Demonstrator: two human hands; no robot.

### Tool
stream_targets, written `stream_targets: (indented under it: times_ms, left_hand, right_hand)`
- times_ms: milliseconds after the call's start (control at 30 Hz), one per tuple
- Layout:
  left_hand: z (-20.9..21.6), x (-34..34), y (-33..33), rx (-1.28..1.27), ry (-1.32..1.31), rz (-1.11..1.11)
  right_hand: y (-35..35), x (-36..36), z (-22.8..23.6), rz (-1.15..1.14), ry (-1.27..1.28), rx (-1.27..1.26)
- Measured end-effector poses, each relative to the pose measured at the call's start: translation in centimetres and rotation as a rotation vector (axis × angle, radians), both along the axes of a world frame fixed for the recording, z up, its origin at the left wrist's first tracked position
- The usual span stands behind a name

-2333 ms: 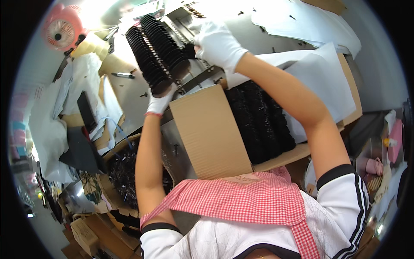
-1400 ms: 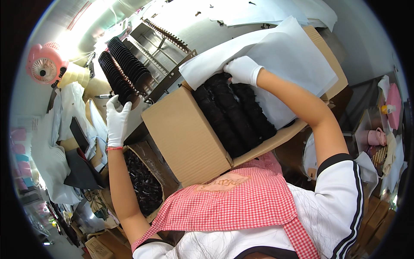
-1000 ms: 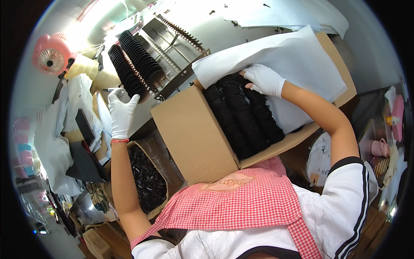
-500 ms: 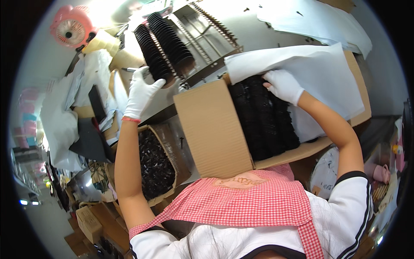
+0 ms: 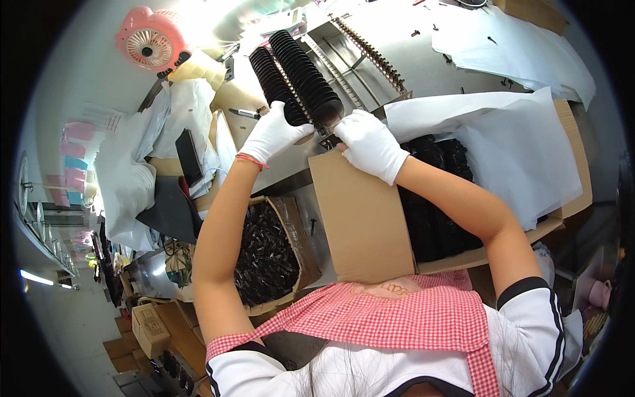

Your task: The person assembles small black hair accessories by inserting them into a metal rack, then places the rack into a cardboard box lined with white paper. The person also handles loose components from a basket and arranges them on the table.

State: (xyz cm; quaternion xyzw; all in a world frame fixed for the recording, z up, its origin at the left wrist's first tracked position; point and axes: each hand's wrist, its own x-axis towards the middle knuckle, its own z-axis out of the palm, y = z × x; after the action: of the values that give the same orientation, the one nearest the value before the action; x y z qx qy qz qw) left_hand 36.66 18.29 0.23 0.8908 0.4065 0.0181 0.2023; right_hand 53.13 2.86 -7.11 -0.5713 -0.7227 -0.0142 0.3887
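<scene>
Two rows of thin black discs (image 5: 305,76) stand packed on edge in a slotted metal rack (image 5: 344,66). My left hand (image 5: 274,135), in a white glove, is at the near end of the left row, thumb and fingers spread around its last discs. Beside it, my gloved right hand (image 5: 374,145) is closed at the near end of the right row, its fingertips bent together by the rack's end. Whatever they pinch is hidden. Under my right forearm, an open cardboard box (image 5: 360,218) holds rows of black pieces (image 5: 433,221), partly covered by white sheets (image 5: 516,159).
A second carton (image 5: 301,238) full of loose small black parts (image 5: 264,251) stands beside my left forearm. A pink fan (image 5: 151,43), a marker pen (image 5: 245,114) and a black phone (image 5: 188,157) lie to the left. White paper (image 5: 509,49) and scattered screws lie at the far right.
My right hand has left the black pieces in the box and moved left and up to the rack's near end. My left hand stays at the left row. The whole view has shifted.
</scene>
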Motion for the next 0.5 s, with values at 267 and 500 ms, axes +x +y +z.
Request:
stream_targets:
  times_ms: [267,500]
  left_hand:
    - [-0.9,1.0,-0.1,-0.228,0.121,0.065]
    - [-1.2,2.7,-0.3,-0.382,0.149,-0.064]
  right_hand:
    - [-0.1,1.0,-0.9,0.073,0.032,0.076]
    - [-0.3,1.3,-1.0,0.097,0.023,0.086]
